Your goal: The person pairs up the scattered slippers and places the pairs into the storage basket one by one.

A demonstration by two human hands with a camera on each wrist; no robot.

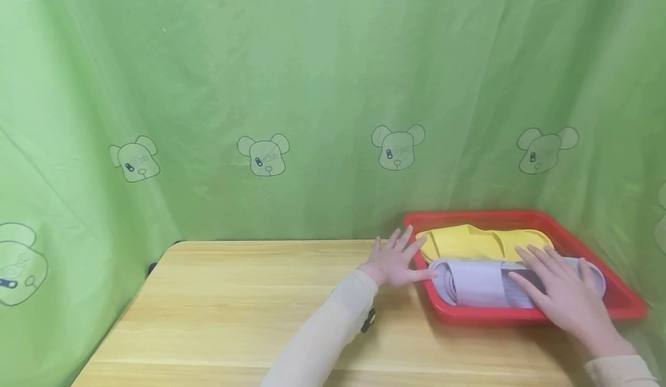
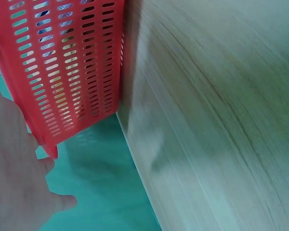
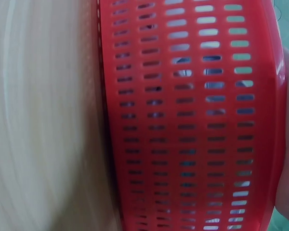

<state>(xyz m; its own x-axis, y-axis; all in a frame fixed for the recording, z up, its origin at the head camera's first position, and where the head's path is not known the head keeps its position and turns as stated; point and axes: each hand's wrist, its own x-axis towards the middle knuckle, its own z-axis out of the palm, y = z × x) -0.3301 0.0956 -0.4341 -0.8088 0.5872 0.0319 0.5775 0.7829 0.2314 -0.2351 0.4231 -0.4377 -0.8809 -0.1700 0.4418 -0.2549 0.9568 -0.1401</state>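
A red basket [image 1: 481, 316] with slotted walls stands at the right of the table. Inside it, yellow slippers [image 1: 460, 243] lie along the back, and lilac slippers [image 1: 476, 283] lie in front of them. My left hand [image 1: 392, 260] is at the basket's left rim with its fingers spread, the thumb reaching toward the lilac slippers' left end. Over the right part of the lilac slippers is my right hand [image 1: 567, 294], fingers extended and partly covering them. Whether it touches them I cannot tell. Both wrist views show mostly the basket's outer wall [image 2: 98, 62].
The wooden table [image 1: 234, 306] stretches to the left of the basket. A green curtain [image 1: 317, 86] with bear-head prints hangs behind and at both sides. A small black object [image 1: 368, 320] shows beside my left wrist.
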